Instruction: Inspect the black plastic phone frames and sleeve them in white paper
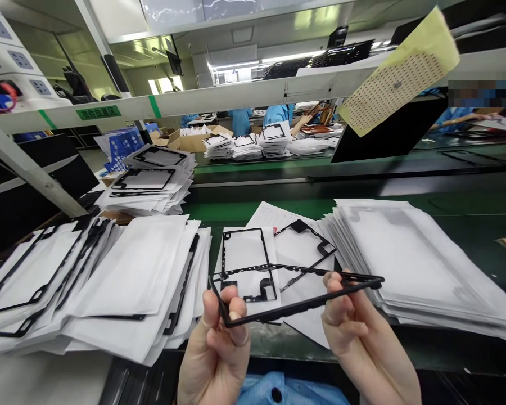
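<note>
A thin black rectangular frame (287, 311) is held up, tilted, between my two hands above the bench. My left hand (221, 337) pinches its left end between thumb and fingers. Toward the opposite end, my right hand (348, 320) grips it the same way. Below it, a second black frame (263, 247) lies on white paper, and another black frame (298, 226) lies turned at an angle on a white sheet (307, 329). The held frame partly hides both.
White sleeves are stacked at right (409, 247); at left stand a sleeve pile (130, 270) and stacked frames with sleeves (34, 275). Behind are another frame stack (147, 177) and a green bench (236, 194). A shelf rail (219, 95) carries a yellow dotted sheet (400, 79). Blue-clothed co-workers (278, 114) sit beyond.
</note>
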### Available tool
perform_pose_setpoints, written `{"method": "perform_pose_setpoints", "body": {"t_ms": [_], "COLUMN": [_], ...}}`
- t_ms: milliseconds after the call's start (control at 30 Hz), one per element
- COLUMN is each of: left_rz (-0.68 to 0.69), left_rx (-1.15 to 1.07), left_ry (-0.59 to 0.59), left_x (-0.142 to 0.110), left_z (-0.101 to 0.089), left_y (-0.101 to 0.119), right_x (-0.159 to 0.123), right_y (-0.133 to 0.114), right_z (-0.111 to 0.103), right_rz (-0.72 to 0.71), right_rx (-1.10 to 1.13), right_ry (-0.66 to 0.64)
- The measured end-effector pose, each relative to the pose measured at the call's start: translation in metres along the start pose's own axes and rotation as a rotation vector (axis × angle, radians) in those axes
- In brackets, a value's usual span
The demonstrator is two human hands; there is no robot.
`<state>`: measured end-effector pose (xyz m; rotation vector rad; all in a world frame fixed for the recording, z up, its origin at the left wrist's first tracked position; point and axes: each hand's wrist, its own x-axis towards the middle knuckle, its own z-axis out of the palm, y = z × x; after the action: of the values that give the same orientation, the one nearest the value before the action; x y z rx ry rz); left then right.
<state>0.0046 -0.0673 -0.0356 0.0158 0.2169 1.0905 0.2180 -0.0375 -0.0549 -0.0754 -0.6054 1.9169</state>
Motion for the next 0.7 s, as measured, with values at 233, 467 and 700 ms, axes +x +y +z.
{"method": "perform_pose_setpoints", "body": {"t_ms": [233,467,700], "left_rz": [0.025,-0.048,0.035], "left_rx": [0.029,-0.119,0.192], "left_ry": [0.009,0.047,-0.083], "left_x": [0.001,0.006,0.014], "left_z": [-0.006,-0.003,0.008], "left_y": [0.000,0.005,-0.016], "right_x": [0.001,-0.006,0.003], "right_y": [0.002,0.001,0.013], "right_z": [-0.001,0.000,0.011], "right_rz": [0.013,-0.013,-0.095], "right_rx": [0.062,0.057,0.020], "right_ry": [-0.025,0.017,0.002]}}
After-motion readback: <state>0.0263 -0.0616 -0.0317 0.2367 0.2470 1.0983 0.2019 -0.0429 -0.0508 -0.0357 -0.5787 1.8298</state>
